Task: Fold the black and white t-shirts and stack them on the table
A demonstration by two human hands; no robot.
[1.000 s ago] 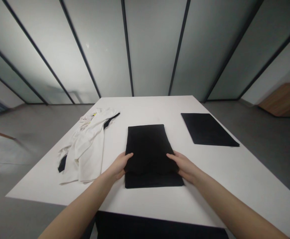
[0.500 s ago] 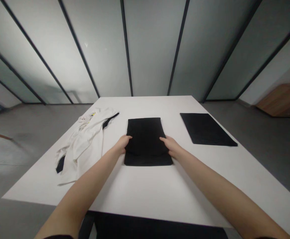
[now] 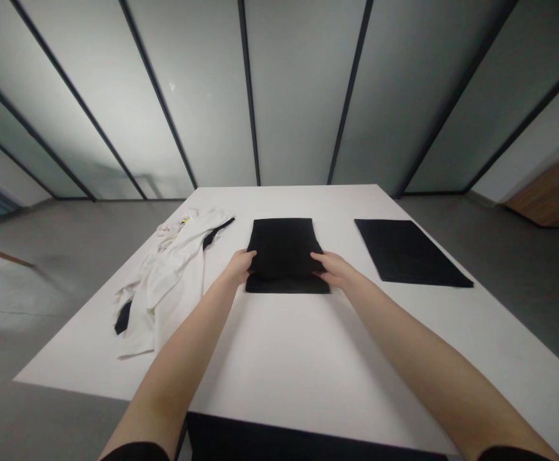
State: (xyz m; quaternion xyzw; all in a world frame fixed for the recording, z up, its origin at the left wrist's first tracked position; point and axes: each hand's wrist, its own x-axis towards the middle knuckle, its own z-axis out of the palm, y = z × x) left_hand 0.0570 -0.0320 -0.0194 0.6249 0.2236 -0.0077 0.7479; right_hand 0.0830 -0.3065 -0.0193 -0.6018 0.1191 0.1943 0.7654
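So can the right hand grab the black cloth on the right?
Probably not yet: the right hand holds the side of the middle black cloth. If it let go, it could likely reach the right-hand black cloth.

Three lots of cloth across one table (image 3: 279,365).
The folded cloth (image 3: 285,243) lies mid-table between the hands — left hand (image 3: 241,266) at its left edge, right hand (image 3: 335,267) at its right. Apart from it on the left, the garment heap (image 3: 176,282) runs along the table's left side, reaching nearer the person than the folded cloth does. Well to the right, the second cloth (image 3: 410,251) lies by the table's right edge. Behind the table stands the wall (image 3: 293,96) — floor (image 3: 514,256) to either side.
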